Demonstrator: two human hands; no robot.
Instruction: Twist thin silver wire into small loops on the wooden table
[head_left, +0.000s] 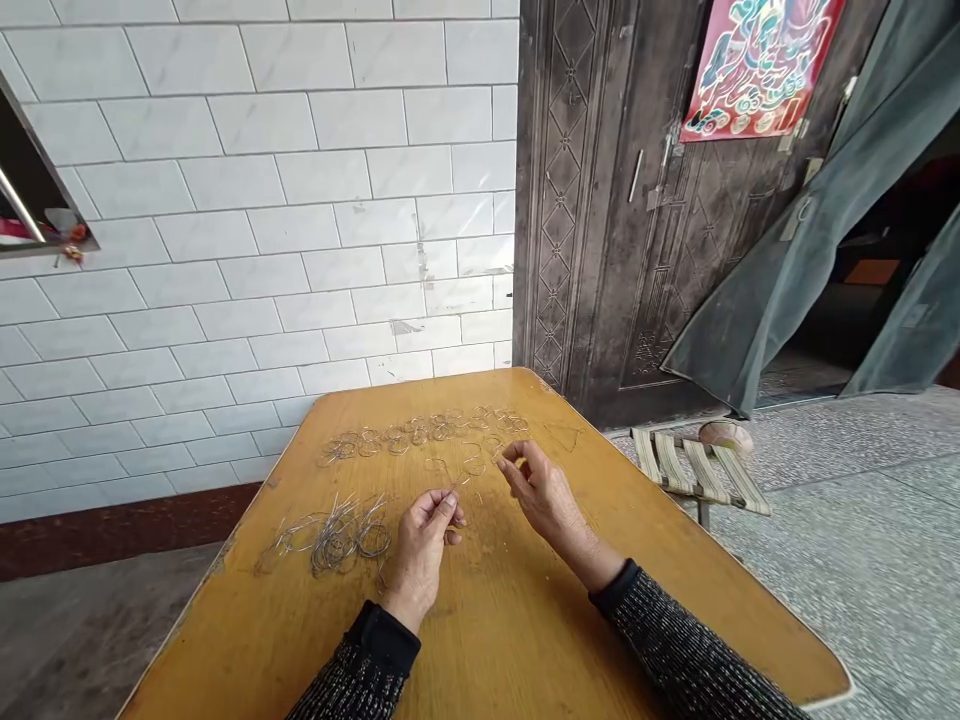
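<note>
A thin bent wire [474, 464] with loops in it rises from the fingertips of my left hand [427, 535], which pinches its lower end between thumb and forefinger. Further right and a little higher, my right hand [546, 495] is closed in a pinch at a thin wire loop [493, 447]; whether the two wires are one piece I cannot make out. Left of my left hand lies a tangled heap of grey wire coils [337, 538] with loose ends sticking up. Beyond both hands, a row of curled wire pieces [418, 430] runs across the tabletop.
The yellow wooden table [525, 620] reaches to a white tiled wall [300, 200]. A bent wire [566, 436] lies near its right edge. Beside the table stands a folding stool [701, 470] with webbing straps. Behind are a dark carved door [600, 250] and a grey-green curtain [787, 270].
</note>
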